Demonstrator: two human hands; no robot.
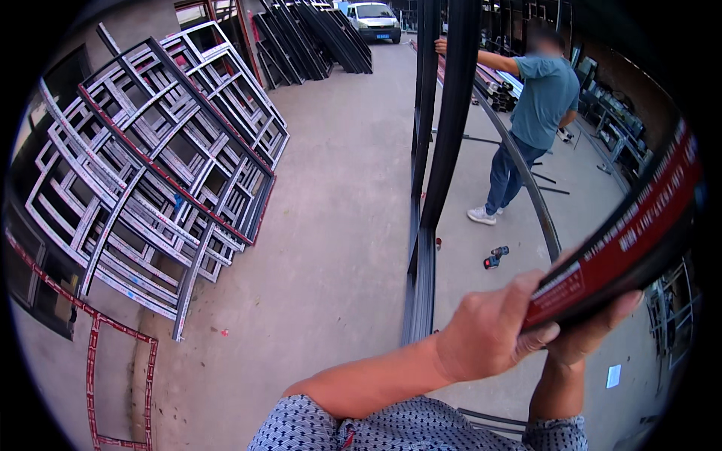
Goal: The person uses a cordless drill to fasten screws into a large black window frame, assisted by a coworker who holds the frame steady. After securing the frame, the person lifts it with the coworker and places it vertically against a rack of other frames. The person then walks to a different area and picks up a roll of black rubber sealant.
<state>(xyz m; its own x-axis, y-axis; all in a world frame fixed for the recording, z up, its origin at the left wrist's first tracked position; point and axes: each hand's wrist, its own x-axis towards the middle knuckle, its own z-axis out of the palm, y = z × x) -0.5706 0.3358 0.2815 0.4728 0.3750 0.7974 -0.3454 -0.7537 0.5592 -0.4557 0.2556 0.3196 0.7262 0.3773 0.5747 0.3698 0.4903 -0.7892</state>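
**A:** How far along is the work, going by what shows?

**B:** I'd judge it mid-way. The tall dark metal frame (440,150) stands upright in the middle of the picture on the concrete floor (338,225), and a person in a teal shirt (545,98) at the upper right steadies its far side with one hand. The dark curved profile bar with a red printed strip (639,225) is not yet set anywhere: it is held up at the right edge of the picture, apart from the upright frame. So carrying or placing that bar looks like the step in hand, and fixing it is left.

**A:** And the grip?

**B:** Both hands are on the bar's lower end, at the lower right. The left hand (489,331) is clenched around it from the near side, thumb against the red strip. The right hand (590,334) wraps it from below, fingers curled over the edge. Neither grip is released.

**A:** Anything loose nearby?

**B:** A small red and black power drill (494,258) lies on the floor just right of the frame's foot, untouched. Stacked grey and white window frames (150,165) lean at the left, well apart from the hands, and a white van (374,20) sits at the top.
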